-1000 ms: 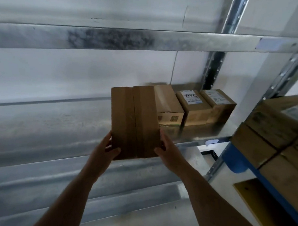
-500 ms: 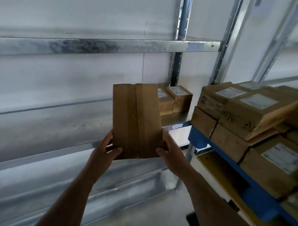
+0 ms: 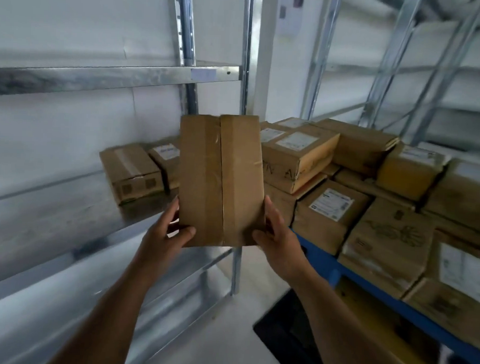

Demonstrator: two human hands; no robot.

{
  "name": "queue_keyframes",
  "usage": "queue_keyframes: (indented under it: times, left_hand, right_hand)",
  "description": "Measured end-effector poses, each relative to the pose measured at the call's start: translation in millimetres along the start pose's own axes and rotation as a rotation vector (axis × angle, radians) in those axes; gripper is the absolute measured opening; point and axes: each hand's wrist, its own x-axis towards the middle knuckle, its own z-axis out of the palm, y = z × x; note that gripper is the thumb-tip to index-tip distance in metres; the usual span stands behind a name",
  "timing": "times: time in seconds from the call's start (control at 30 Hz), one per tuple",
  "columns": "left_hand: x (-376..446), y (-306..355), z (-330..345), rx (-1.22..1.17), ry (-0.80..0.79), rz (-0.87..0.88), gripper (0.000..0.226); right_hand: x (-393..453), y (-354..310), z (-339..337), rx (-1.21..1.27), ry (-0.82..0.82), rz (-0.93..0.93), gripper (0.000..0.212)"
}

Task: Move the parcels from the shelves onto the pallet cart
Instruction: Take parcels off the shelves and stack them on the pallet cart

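The taped cardboard parcel (image 3: 221, 181), gripped at its lower corners by the left hand (image 3: 166, 233) and right hand (image 3: 279, 238), has left the shelf (image 3: 67, 215) and swung toward the loaded pallet cart (image 3: 366, 292) at three o'clock, nearly ready for setting down.

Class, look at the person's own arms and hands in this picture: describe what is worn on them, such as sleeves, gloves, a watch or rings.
Both forearms are bare as far as the picture shows; no sleeve reaches into view. The left hand and the right hand wear no gloves. No watch, band or bracelet shows at either wrist, and no ring shows on the visible fingers.
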Motion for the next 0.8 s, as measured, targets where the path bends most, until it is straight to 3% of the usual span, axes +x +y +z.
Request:
queue_keyframes:
  times: [0.23,0.47,0.6,0.8]
  left_hand:
    - [34,46,49,-0.075,-0.183,0.142,0.064]
    - [77,86,115,-0.151,-0.348,0.23,0.048]
    - [98,97,150,-0.192,-0.467,0.24,0.043]
    - [121,96,186,-0.111,-0.565,0.167,0.06]
  right_hand:
    - [-27,9,-51,0.01,0.245,-0.015,0.077]
    - [-41,21,-96,0.021,0.45,0.03,0.103]
    - [-39,36,-116,-0.058,0.572,0.114,0.102]
    - [-29,51,-131,-0.137,0.652,0.264,0.096]
